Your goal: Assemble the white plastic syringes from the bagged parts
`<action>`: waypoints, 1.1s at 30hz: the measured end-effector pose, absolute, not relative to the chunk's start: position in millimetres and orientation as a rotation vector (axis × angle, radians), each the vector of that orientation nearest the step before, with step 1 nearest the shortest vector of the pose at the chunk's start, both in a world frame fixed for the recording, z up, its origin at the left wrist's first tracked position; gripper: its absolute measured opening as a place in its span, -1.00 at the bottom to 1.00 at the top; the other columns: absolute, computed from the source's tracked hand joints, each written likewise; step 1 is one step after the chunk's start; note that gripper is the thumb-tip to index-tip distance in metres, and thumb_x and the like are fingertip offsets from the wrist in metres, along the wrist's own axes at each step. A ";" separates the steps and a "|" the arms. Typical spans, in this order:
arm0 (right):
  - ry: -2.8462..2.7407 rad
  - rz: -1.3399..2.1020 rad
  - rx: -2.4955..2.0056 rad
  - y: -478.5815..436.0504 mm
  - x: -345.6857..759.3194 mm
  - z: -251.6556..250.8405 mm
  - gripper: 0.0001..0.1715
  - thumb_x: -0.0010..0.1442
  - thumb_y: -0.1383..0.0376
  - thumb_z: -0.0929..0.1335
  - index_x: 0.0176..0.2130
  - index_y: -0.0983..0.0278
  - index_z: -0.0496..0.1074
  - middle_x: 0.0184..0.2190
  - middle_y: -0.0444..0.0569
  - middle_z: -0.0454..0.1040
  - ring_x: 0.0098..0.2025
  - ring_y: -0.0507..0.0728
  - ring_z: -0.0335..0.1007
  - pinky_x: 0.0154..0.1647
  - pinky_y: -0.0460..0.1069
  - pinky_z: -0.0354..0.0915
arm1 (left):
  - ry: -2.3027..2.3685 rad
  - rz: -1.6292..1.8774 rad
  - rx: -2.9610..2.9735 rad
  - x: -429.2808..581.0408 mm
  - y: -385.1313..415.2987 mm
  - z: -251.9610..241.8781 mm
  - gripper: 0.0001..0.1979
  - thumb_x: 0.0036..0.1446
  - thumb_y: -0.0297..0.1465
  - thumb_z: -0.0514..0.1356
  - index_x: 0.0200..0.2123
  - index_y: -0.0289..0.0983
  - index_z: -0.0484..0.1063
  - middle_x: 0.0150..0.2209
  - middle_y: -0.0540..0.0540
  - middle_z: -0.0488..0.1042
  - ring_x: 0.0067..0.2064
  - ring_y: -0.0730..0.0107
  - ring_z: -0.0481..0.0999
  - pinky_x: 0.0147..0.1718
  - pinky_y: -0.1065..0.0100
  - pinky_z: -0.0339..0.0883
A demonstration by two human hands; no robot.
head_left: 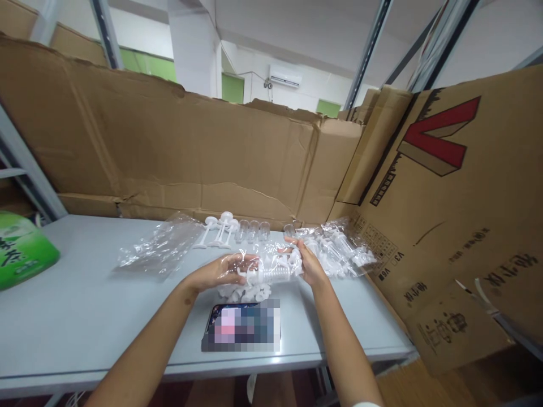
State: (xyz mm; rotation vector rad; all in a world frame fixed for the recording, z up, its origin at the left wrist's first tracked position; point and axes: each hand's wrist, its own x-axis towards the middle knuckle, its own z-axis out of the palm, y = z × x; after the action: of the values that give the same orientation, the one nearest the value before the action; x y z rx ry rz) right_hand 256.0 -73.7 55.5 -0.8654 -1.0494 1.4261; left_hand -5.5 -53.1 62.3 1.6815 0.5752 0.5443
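Both hands hold a clear bag [278,271] just above the counter [106,316], one at each end. The left hand [223,270] grips its left end, the fingers clamped on the film with the thumb below. The right hand [313,265] grips the opposite end, its fingers closed on the plastic near the top edge. Inside the bag lie white parts, among them a ribbed cylinder set lengthwise between the hands; glare on the film blurs the rest, though they seem to be small fittings. Directly below the bag, a loose pile of small white pieces [246,293] rests on the counter, and a phone [231,328] lies just in front of it, nearer the person, its screen partly blurred out.

Behind the hands, white plungers [227,226] with round flat tops stand in a group, and three clear cups [253,229] stand in a row just to their right. A crumpled plastic sheet [161,249] lies left of the plungers. To the right of the right hand sits another clear bag filled with white parts [343,251]. A green container [23,249] is at the far left, and cardboard [212,147] walls the back, with a printed box panel [445,226] along the right side
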 end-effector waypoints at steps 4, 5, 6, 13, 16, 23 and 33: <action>-1.046 1.423 -0.882 -73.7 253.9 56.4 -0.49 0.11 -0.04 0.21 -0.04 0.16 0.32 -0.33 -0.02 0.52 -0.33 0.15 0.47 -0.29 0.06 0.34 | 0.604 0.638 1.711 -3.9 -51.4 59.1 -0.53 -0.09 -0.31 0.26 -0.03 -0.17 0.37 0.00 -0.17 0.40 0.04 0.10 0.35 -0.10 0.19 0.31; -1.054 1.429 -0.875 -73.8 255.4 56.9 -0.48 0.11 -0.04 0.22 -0.02 0.16 0.30 -0.32 -0.02 0.52 -0.31 0.15 0.47 -0.27 0.07 0.34 | 0.618 0.663 1.716 -4.1 -50.9 59.1 -0.55 -0.08 -0.30 0.25 -0.05 -0.19 0.39 -0.03 -0.18 0.42 0.02 0.11 0.37 -0.10 0.19 0.31; -1.061 1.436 -0.866 -73.8 257.5 57.2 -0.47 0.10 -0.04 0.22 -0.01 0.15 0.29 -0.29 -0.03 0.51 -0.29 0.15 0.46 -0.25 0.07 0.34 | 0.635 0.689 1.716 -4.6 -50.5 59.6 -0.57 -0.08 -0.29 0.25 -0.07 -0.20 0.40 -0.05 -0.18 0.44 -0.01 0.11 0.39 -0.10 0.19 0.31; -1.079 1.601 -0.772 -74.0 266.9 54.1 -0.50 -0.02 0.11 0.38 -0.06 0.15 0.31 -0.30 -0.08 0.48 -0.34 0.08 0.43 -0.24 0.08 0.35 | 0.744 0.889 1.647 -14.2 -49.3 68.5 -0.60 -0.11 -0.28 0.28 -0.13 -0.24 0.43 -0.10 -0.17 0.48 -0.05 0.10 0.43 -0.09 0.18 0.31; -1.086 1.651 -0.760 -73.8 262.9 51.9 -0.53 -0.01 0.21 0.40 -0.07 0.17 0.31 -0.31 -0.10 0.47 -0.41 0.04 0.42 -0.20 0.14 0.35 | 0.759 0.902 1.622 -17.0 -48.3 68.9 -0.57 -0.13 -0.28 0.29 -0.13 -0.25 0.41 -0.11 -0.17 0.48 -0.07 0.12 0.44 -0.10 0.19 0.32; -1.019 1.612 -0.754 -65.7 269.4 46.9 -0.63 0.04 0.25 0.37 -0.11 0.18 0.31 -0.32 -0.10 0.48 -0.35 0.09 0.47 -0.20 0.14 0.37 | 0.872 1.251 1.620 -22.6 -46.7 68.3 -0.63 -0.17 -0.25 0.31 -0.25 -0.27 0.42 -0.20 -0.14 0.51 -0.15 0.19 0.47 -0.13 0.23 0.33; -0.980 1.607 -0.798 -60.5 278.9 44.0 -0.64 0.10 0.20 0.30 -0.07 0.18 0.30 -0.14 0.00 0.46 -0.29 0.08 0.46 -0.17 0.12 0.35 | 0.885 1.491 1.671 -39.6 -49.9 88.8 -0.71 -0.15 -0.25 0.29 -0.33 -0.26 0.45 -0.29 -0.12 0.51 -0.22 0.24 0.46 -0.23 0.29 0.35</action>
State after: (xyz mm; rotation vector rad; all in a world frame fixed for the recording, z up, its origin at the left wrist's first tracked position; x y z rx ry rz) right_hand 278.9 -60.5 44.0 -0.7978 -0.9799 1.6069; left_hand -39.6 -49.9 88.8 1.6708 0.8853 1.4907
